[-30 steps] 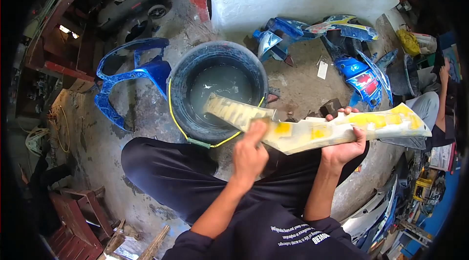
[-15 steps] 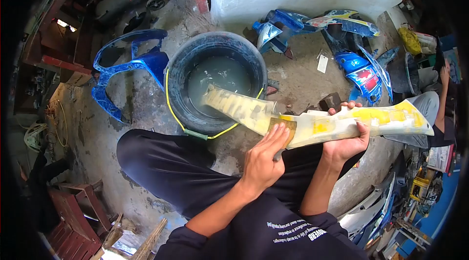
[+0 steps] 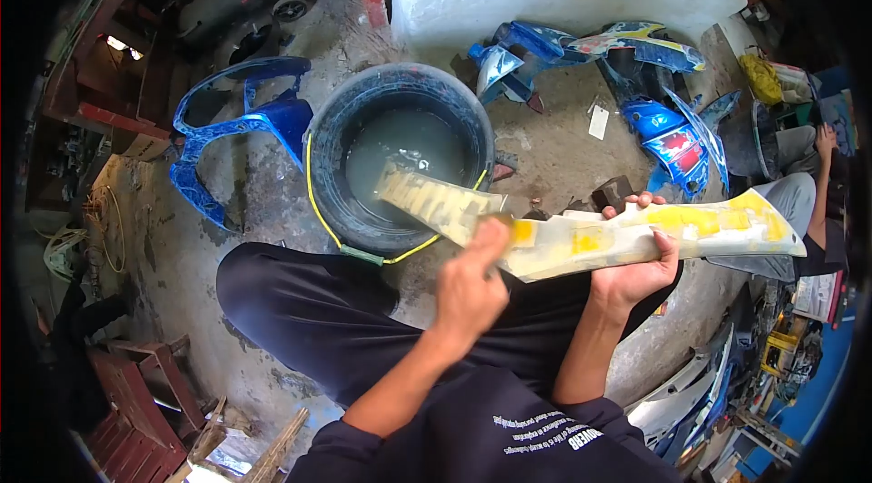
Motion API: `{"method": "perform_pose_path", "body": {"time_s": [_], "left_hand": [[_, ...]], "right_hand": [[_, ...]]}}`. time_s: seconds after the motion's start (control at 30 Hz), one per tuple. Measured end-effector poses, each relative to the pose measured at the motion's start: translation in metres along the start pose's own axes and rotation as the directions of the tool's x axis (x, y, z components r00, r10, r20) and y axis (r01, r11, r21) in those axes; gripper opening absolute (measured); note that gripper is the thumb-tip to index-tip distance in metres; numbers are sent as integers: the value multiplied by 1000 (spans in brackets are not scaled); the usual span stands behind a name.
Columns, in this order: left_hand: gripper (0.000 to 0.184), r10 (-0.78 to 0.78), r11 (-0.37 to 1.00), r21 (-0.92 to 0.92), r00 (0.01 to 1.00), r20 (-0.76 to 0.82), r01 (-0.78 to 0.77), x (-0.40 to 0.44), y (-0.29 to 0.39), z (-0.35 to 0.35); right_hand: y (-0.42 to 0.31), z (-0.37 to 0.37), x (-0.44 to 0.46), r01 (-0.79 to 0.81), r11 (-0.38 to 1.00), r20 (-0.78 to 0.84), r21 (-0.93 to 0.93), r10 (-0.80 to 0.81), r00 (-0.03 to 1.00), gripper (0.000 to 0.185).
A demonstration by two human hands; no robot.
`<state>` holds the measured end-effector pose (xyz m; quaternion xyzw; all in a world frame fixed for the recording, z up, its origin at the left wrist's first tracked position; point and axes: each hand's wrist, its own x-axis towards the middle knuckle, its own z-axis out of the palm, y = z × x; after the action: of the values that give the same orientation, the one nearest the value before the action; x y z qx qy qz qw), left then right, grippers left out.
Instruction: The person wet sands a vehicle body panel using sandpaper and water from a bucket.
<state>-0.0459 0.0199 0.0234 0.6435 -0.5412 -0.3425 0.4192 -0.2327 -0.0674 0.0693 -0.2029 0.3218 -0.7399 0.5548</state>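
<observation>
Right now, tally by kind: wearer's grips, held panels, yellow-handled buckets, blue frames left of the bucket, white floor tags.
Wearer's grips: 2 (left grip, right grip)
Held panel: 1
Yellow-handled bucket: 1
Blue frame: 1
White tag: 1
Total: 6

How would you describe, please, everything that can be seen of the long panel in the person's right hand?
The long panel is off-white with yellow patches and greyish marks, and looks like plastic or a similar hard material. It is narrow, bent partway along, with an uneven upper edge. It runs crosswise, its left end over the mouth of the dark bucket. The right hand grips it, and the left hand, blurred, is near its bend.
</observation>
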Motion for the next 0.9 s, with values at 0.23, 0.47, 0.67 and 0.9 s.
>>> {"method": "perform_pose_path", "body": {"time_s": [0.23,0.47,0.67,0.9], "left_hand": [[57,-83,996,26,996,-44,84,11,-22,-10],[57,34,999,6,999,-30,-33,-3,-18,-8],[58,157,984,-92,987,19,-155,-19,7,-5],[59,210,978,-22,978,13,-209,-21,6,4]], "right_hand": [[-2,0,-2,-10,1000,9,1,10,1000,46],[-5,2,-2,-19,1000,25,17,19,1000,45],[-6,5,-3,-15,999,39,35,14,999,44],[-7,2,0,-30,999,33,35,29,999,44]]}}
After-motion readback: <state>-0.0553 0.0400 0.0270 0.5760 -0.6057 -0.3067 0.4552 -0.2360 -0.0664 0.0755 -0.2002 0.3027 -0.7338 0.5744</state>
